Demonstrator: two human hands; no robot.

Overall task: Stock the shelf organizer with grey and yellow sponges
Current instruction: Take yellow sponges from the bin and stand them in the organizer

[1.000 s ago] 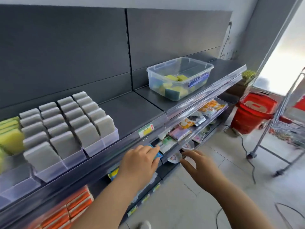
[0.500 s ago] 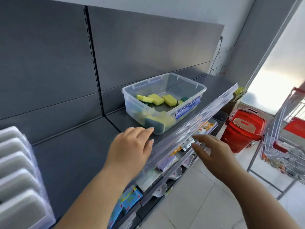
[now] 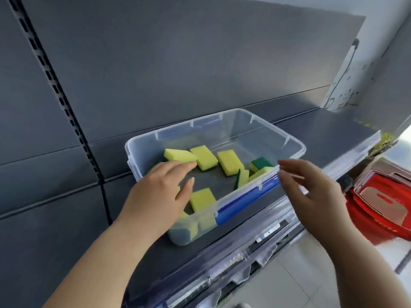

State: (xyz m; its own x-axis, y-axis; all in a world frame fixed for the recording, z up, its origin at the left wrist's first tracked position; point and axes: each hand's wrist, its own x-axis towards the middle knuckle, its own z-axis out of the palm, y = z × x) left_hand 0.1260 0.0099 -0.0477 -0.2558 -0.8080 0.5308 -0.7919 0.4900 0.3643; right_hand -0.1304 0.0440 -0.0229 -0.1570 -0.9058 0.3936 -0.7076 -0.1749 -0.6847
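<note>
Yellow sponges (image 3: 203,157) lie loose in a clear bin (image 3: 289,143) on the shelf (image 3: 322,134). The left hand (image 3: 160,192) reaches into the bin palm down, fingers straight and together, its grip wide and holding nothing. Three sponges lie flat in a row just beyond its fingertips. One lies beside its thumb, and others sit under the palm, partly hidden. A small pile, with green backs showing on two, lies toward the right hand (image 3: 311,187). That hand hovers at the bin's near rim, fingers loosely spread, grip wide and empty. The writing on the blue label (image 3: 246,198) on the bin's front wall cannot be read. A red basket (image 3: 382,203) stands beyond the right hand.
</note>
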